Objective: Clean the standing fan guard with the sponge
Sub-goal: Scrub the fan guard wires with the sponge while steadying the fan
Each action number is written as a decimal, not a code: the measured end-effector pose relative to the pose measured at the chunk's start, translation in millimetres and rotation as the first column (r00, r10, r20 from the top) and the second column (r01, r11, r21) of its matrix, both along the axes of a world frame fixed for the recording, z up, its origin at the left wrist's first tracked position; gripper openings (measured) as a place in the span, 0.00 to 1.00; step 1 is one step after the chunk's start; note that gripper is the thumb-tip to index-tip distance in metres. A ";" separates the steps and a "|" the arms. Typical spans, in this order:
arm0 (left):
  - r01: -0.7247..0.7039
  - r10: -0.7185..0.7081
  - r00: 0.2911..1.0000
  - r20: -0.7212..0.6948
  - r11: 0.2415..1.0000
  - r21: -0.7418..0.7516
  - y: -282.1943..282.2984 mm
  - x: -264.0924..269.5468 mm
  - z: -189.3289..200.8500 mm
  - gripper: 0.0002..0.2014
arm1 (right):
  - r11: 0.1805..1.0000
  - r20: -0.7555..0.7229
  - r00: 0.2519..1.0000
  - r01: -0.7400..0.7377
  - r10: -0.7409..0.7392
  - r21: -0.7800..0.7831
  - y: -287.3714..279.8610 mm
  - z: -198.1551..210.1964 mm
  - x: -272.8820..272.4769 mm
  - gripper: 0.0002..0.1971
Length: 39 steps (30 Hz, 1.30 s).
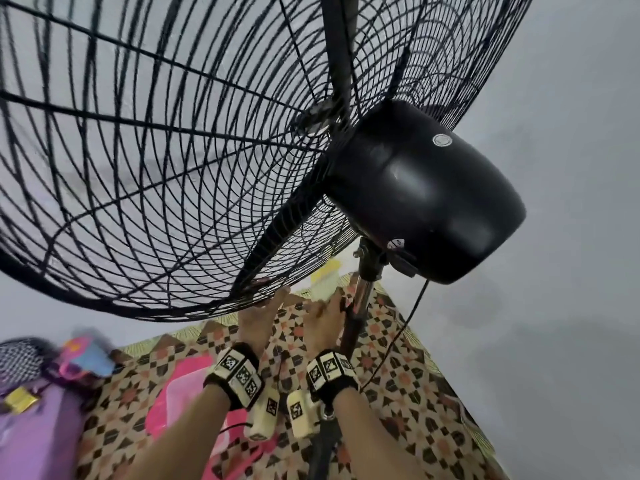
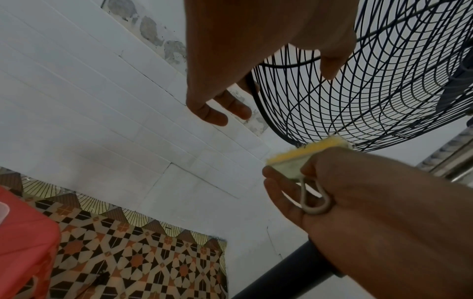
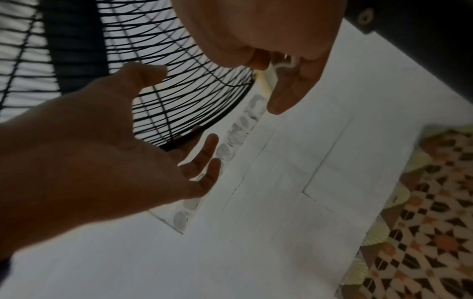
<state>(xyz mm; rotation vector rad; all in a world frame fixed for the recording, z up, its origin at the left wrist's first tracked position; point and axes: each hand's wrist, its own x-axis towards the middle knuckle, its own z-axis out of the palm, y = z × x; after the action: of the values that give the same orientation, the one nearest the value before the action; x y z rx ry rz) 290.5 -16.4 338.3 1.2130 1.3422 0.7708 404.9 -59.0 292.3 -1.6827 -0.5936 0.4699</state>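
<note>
The black wire fan guard (image 1: 156, 168) fills the upper head view, with the motor housing (image 1: 422, 192) behind it. My left hand (image 1: 273, 294) reaches up to the guard's bottom rim. Its fingers (image 2: 220, 115) lie straight past the rim and its thumb (image 2: 331, 68) rests against the wires. My right hand (image 1: 329, 306), just right of the left one, grips a yellow sponge (image 2: 304, 153) by its lower edge. The sponge's top edge meets the guard's lower wires. A pale loop (image 2: 314, 202) hangs from the sponge over my right palm.
The chrome and black fan pole (image 1: 360, 306) stands just right of my right hand, with a black cord (image 1: 408, 323) hanging beside it. A pink plastic container (image 1: 183, 393) and purple things (image 1: 41, 427) lie on the patterned floor (image 1: 398, 375) at the left. A white wall is behind.
</note>
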 end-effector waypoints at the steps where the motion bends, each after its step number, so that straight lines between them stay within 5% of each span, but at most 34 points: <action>1: 0.005 -0.005 1.000 0.000 1.000 -0.007 0.6 -1.0 -1.5 0.10 | 1.000 -0.050 0.999 0.001 -0.001 -0.006 2.9 -3.1 0.7 0.33; 5: 0.051 -0.057 0.995 -0.087 0.996 -0.075 5.5 -5.9 -2.1 0.29 | 0.997 -0.273 0.961 0.030 -0.048 -0.068 26.0 0.3 1.0 0.28; 7: 0.034 -0.043 0.995 -0.089 0.994 -0.100 6.9 -11.1 6.3 0.31 | 0.997 -0.468 0.883 0.002 -0.036 -0.074 41.2 2.8 4.9 0.24; 10: 0.044 -0.048 0.992 -0.113 0.998 -0.033 11.7 -20.9 2.1 0.46 | 0.996 -0.591 0.802 0.092 -0.083 -0.015 47.1 -0.3 2.8 0.31; 14: 0.134 -0.133 0.990 -0.048 0.990 0.036 13.8 -26.4 -2.9 0.26 | 0.952 -0.584 0.784 0.300 -0.208 0.063 42.9 -9.2 -17.3 0.15; 16: 0.167 -0.166 0.981 -0.105 0.986 0.001 16.2 -26.2 -4.3 0.42 | 0.963 -0.594 0.778 0.269 -0.206 0.019 50.8 -19.1 -22.5 0.14; 19: 0.111 -0.108 0.987 -0.117 0.994 0.017 17.8 -27.1 -3.1 0.50 | 0.993 -0.599 0.795 0.116 -0.097 -0.007 53.7 -17.7 -13.4 0.21; 22: 0.148 -0.142 0.981 -0.134 0.988 0.035 10.0 -25.0 -0.7 0.39 | 0.988 -0.587 0.805 0.145 -0.089 0.050 44.6 -9.0 -7.5 0.06; 25: 0.108 -0.101 0.991 -0.090 0.991 0.075 7.8 -21.9 5.1 0.30 | 0.954 -0.469 0.865 0.269 -0.178 0.134 22.4 -7.9 -19.9 0.13; 28: 0.092 -0.090 0.995 -0.031 0.991 0.096 11.3 -23.5 3.4 0.36 | 0.975 -0.412 0.903 0.185 -0.120 0.121 21.2 -16.8 -23.9 0.12; 32: 0.090 -0.092 0.996 0.012 0.986 0.142 11.4 -27.3 -3.4 0.49 | 1.000 -0.501 0.865 0.023 -0.026 -0.012 48.5 -13.9 0.0 0.19; 35: 0.089 -0.094 0.995 0.027 0.986 0.143 8.7 -25.3 -2.3 0.45 | 0.986 -0.466 0.879 0.154 -0.103 0.071 40.5 -0.2 -6.1 0.03; 39: 0.081 -0.088 0.995 0.038 0.983 0.166 9.8 -24.3 -0.3 0.40 | 0.975 -0.367 0.917 0.203 -0.157 0.089 17.5 -1.3 -17.3 0.16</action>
<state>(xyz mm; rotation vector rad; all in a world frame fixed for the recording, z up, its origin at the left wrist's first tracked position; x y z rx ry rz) 266.1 -6.6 338.1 1.3653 1.2004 0.8565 387.7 -41.4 290.9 -1.4675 -0.1925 0.5763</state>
